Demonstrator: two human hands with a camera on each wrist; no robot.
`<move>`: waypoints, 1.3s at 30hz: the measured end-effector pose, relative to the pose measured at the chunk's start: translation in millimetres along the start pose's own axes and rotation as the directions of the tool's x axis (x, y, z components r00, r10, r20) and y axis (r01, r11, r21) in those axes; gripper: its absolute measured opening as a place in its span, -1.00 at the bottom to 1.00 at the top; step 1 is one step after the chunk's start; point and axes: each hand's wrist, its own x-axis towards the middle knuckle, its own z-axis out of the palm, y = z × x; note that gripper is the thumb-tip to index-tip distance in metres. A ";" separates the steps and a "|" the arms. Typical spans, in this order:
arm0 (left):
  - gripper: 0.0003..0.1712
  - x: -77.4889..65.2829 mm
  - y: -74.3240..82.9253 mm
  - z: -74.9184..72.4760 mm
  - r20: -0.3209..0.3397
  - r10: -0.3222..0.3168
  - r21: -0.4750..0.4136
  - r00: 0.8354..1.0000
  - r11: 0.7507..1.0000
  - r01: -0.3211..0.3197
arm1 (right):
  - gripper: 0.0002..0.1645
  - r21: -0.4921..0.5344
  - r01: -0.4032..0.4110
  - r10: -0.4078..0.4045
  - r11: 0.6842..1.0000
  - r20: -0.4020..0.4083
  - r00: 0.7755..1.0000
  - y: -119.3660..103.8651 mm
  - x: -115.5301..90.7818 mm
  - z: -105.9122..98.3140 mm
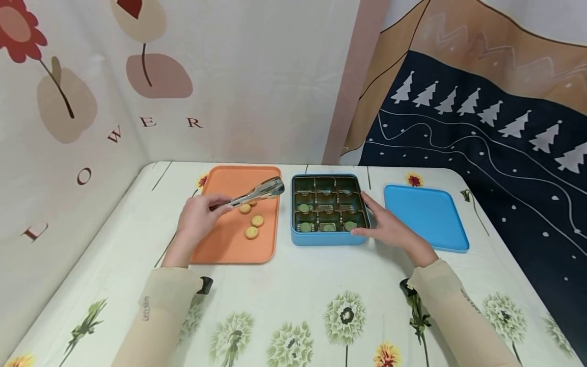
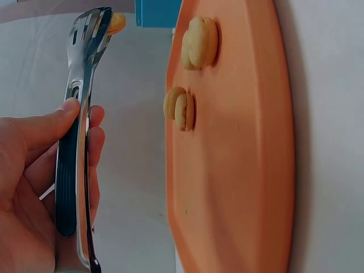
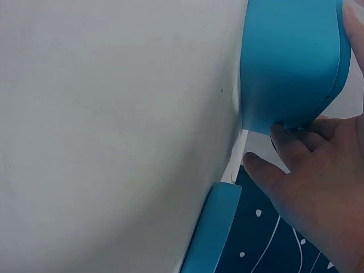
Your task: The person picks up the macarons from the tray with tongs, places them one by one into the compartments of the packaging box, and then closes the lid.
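Observation:
My left hand (image 1: pixel 198 218) grips metal serving tongs (image 1: pixel 259 192) with dark handle grips (image 2: pixel 66 176), above an orange tray (image 1: pixel 229 178). In the left wrist view a yellow sandwich cookie (image 2: pixel 117 23) shows at the tips of the tongs; the head view hides it. Several similar cookies (image 1: pixel 258 220) lie on the tray. My right hand (image 1: pixel 390 224) holds the right front corner of a blue box (image 1: pixel 327 239), thumb at the front rim and fingers against the side. Inside is a divided liner; green cookies (image 1: pixel 305 227) sit in the front row and the middle row's left compartment.
Right of the box lies a flat blue lid (image 1: pixel 426 216) on the flower-patterned tablecloth (image 1: pixel 312 290). Behind the table hang a pale printed curtain (image 1: pixel 266 81) and a dark cloth with white trees (image 1: pixel 504 153).

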 end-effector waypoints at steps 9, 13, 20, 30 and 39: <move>-0.72 5.2 9.4 8.5 -0.003 0.041 -0.006 0.999 0.999 -0.041 | 0.33 -0.006 0.027 -0.027 1.000 -0.004 1.000 0.3 -0.8 -0.7; -0.72 8.1 14.8 12.4 0.007 0.069 -0.028 0.998 0.997 -0.069 | 0.33 -0.014 0.026 -0.026 1.000 -0.004 1.000 0.9 -0.5 -0.6; -0.73 10.5 27.3 19.6 0.049 0.071 -0.076 0.996 0.995 -0.067 | 0.34 -0.015 0.027 -0.027 1.000 -0.001 1.000 1.1 -0.9 0.2; -0.72 14.4 42.8 35.7 0.054 0.096 -0.062 0.994 0.994 -0.093 | 0.32 -0.020 0.026 -0.026 0.999 -0.005 1.000 1.0 -1.5 0.2; -0.73 17.1 58.9 47.6 0.087 0.075 -0.046 0.993 0.996 -0.071 | 0.32 -0.023 0.031 -0.031 0.999 -0.009 0.999 1.5 -0.4 -0.3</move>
